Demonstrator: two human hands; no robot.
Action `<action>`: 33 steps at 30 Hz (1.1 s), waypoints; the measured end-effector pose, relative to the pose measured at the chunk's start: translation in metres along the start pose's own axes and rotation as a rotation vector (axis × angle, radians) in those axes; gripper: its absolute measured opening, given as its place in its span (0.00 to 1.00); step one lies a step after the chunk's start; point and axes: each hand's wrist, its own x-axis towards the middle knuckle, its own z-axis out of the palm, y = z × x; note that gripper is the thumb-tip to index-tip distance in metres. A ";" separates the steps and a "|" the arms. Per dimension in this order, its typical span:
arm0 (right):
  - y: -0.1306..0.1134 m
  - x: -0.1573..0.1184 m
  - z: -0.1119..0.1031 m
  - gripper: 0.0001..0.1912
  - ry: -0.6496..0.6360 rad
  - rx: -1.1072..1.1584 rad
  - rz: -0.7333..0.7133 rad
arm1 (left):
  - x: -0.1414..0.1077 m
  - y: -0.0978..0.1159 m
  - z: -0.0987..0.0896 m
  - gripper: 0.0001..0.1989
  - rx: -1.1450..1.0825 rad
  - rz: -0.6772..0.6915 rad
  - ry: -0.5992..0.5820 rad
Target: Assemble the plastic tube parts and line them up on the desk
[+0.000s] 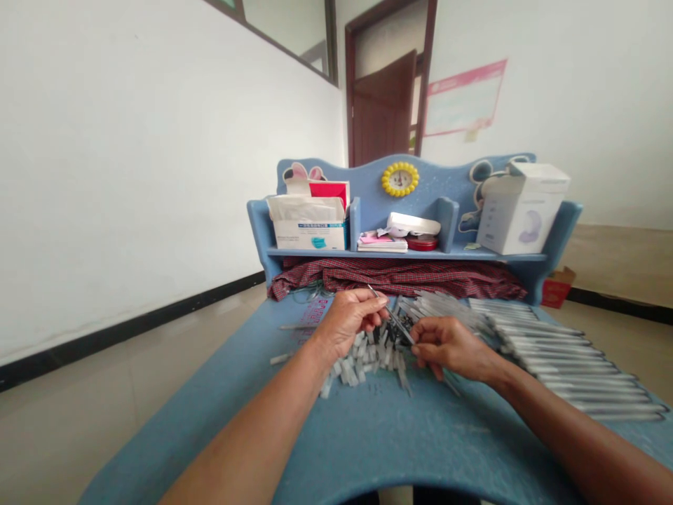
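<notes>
A slim pen [400,327] slants between my two hands above the middle of the blue table. Its upper end is pinched by my left hand [351,319], with a thin tip poking out past the fingers. My right hand [444,345] has its fingers closed around the lower end, which is partly hidden. Beneath and between the hands lies a loose heap of small translucent pen caps [362,359], with small dark parts [388,328] among them. Clear pen barrels [446,307] lie scattered behind my right hand.
Rows of dark-tipped pens [573,368] cover the table's right side. Along the back, checked cloth [399,278] is bunched under a blue shelf [326,254]. A mask box [310,224], a yellow-rimmed clock [400,180] and a white carton [520,210] are on the shelf unit.
</notes>
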 end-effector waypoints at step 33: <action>-0.031 -0.004 -0.009 0.13 0.513 0.512 -0.337 | -0.006 0.000 0.023 0.10 -0.429 -0.037 -0.110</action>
